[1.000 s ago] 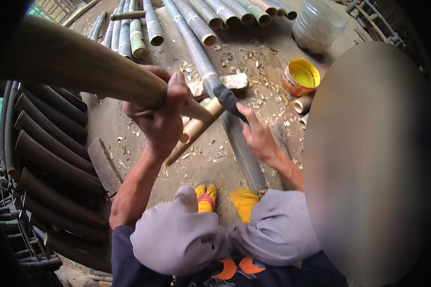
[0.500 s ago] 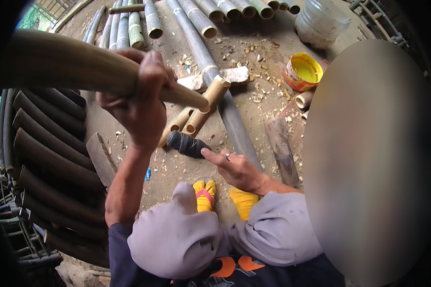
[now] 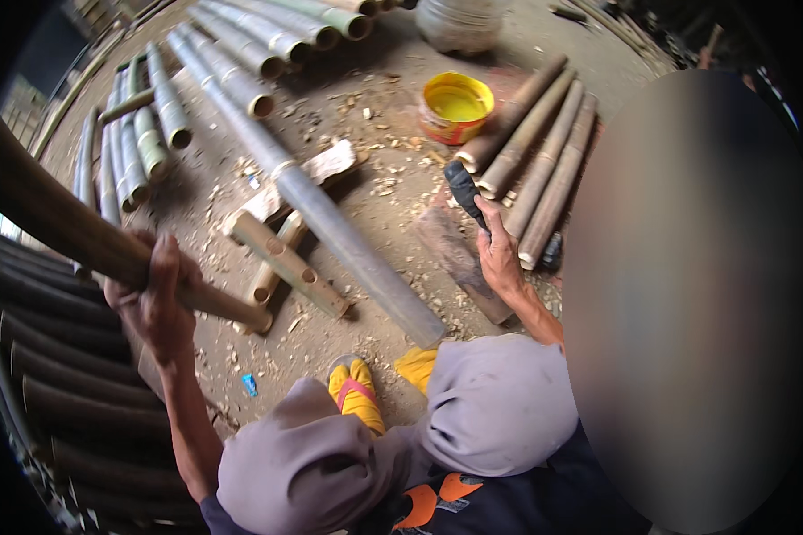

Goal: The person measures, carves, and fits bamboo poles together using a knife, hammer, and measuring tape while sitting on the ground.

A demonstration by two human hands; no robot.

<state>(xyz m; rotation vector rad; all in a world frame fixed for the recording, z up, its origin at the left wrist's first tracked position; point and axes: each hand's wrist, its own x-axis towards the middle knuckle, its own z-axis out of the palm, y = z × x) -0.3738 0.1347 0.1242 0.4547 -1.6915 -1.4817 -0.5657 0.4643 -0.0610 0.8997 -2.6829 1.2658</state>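
Note:
My left hand point(image 3: 156, 294) is closed around the narrow end of a thick wooden club point(image 3: 71, 214), whose wide end runs up to the left edge. In my right hand point(image 3: 500, 254) is a tool with a black-wrapped handle point(image 3: 464, 192), pointing up and away from me; its other end is hidden by the hand. Between my hands lies a short bamboo piece point(image 3: 285, 263) with several round holes along it. Another short bamboo piece point(image 3: 265, 283) crosses beneath it. Just right of them, a long bamboo pole point(image 3: 357, 245) rests over a pale block point(image 3: 330, 160).
Bamboo poles point(image 3: 241, 49) lie at the far left, and several brown bamboo lengths point(image 3: 544, 152) at the right beside a yellow-red bucket point(image 3: 456, 109). Dark curved pieces point(image 3: 80, 383) are stacked at the left. A flat wooden slab point(image 3: 459, 254) and chips lie on the ground.
The view has swung right. The black-wrapped handle has moved away from the short bamboo pieces, out to the right. The holed piece now lies turned, slanting toward my feet. The club stays in my left hand.

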